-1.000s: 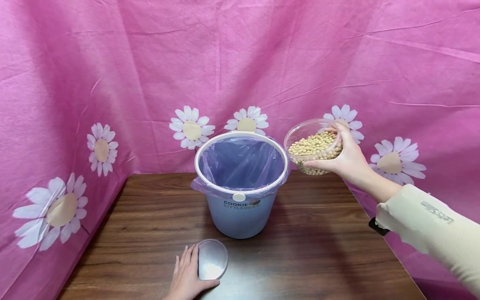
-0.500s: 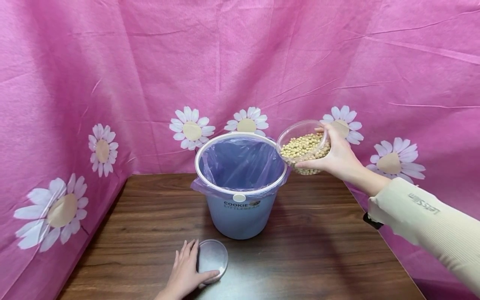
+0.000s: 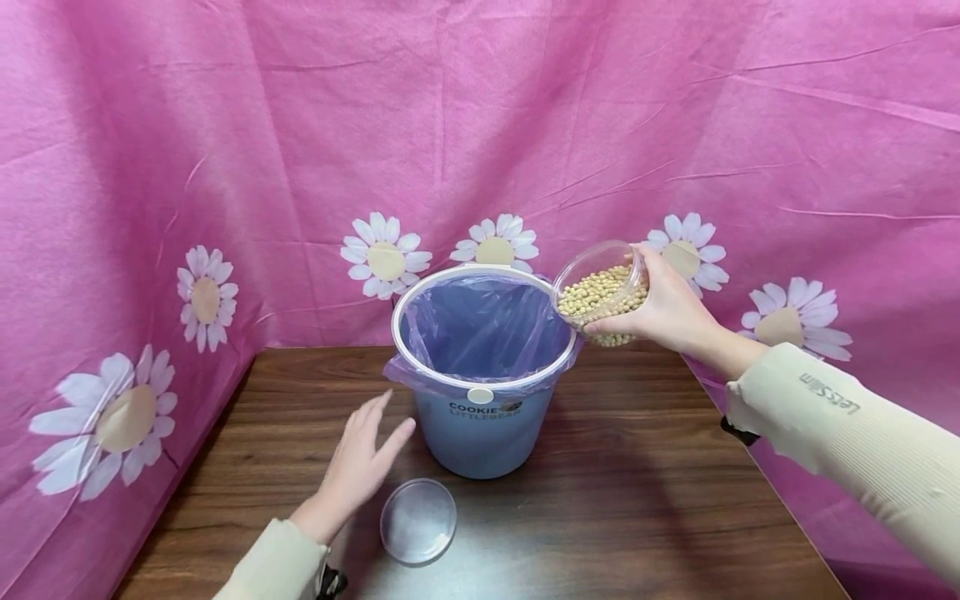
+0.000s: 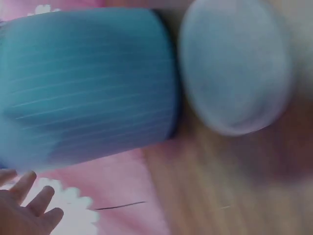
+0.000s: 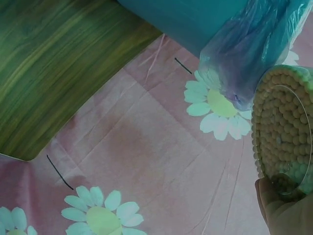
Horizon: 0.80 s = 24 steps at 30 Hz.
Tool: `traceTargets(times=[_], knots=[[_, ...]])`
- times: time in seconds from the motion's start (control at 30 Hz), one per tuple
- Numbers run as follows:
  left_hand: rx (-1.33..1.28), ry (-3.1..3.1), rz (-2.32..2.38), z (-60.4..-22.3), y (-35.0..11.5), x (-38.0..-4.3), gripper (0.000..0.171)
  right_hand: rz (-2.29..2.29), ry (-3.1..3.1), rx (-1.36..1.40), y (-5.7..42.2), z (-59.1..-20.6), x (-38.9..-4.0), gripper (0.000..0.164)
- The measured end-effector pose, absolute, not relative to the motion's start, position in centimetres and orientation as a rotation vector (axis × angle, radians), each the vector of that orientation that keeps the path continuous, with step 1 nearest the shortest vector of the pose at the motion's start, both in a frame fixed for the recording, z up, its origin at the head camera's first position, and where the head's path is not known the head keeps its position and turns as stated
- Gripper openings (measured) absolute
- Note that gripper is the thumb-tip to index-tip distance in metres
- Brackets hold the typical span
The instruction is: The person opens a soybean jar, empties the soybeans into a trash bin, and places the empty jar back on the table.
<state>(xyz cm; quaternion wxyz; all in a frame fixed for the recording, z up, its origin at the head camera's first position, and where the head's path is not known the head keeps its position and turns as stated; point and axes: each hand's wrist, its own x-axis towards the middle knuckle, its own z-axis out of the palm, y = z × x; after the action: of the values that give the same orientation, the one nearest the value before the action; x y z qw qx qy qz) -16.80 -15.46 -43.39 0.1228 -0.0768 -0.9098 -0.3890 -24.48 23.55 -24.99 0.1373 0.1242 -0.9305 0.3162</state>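
My right hand [image 3: 667,308] grips a clear round plastic tub [image 3: 600,250] of soybeans [image 3: 600,292], tilted toward the bin with its lip at the bin's right rim. In the right wrist view the soybeans [image 5: 286,117] show packed against the tub's base. The blue trash bin [image 3: 480,437] stands upright, lined with a purple plastic bag [image 3: 480,325] folded over its white rim. My left hand [image 3: 360,454] is in the air just left of the bin, fingers spread, holding nothing. A clear round lid [image 3: 418,522] lies on the table in front of the bin; the left wrist view shows this lid [image 4: 234,63] blurred.
The brown wooden table [image 3: 637,517] has its right edge under my right forearm. A pink cloth [image 3: 480,125] with daisy prints hangs behind and on both sides.
My left hand has left the lid on the table and risen forward beside the bin. My right hand has brought the tub left to the bin's rim and tipped it slightly more.
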Motion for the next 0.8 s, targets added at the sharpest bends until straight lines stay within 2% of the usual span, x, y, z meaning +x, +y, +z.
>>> traceTargets(times=[0.17,0.33,0.67,0.8], knots=[[-0.215,-2.563,-1.234,-39.5,-15.2,-19.0,0.062,0.88,-2.703,0.376,23.4,-24.7,-24.7,0.108],[-0.157,-2.556,-1.35,-36.7,-14.8,-20.8,0.063,0.848,-2.717,0.395,23.3,-24.5,-24.8,0.109],[-0.307,-2.539,-1.35,-34.2,-14.4,-24.4,0.063,0.834,-2.721,0.436,23.5,-24.4,-25.0,0.108],[-0.259,-2.608,-1.329,-33.8,-14.4,-25.7,0.064,0.809,-2.707,0.474,23.4,-24.4,-25.2,0.105]])
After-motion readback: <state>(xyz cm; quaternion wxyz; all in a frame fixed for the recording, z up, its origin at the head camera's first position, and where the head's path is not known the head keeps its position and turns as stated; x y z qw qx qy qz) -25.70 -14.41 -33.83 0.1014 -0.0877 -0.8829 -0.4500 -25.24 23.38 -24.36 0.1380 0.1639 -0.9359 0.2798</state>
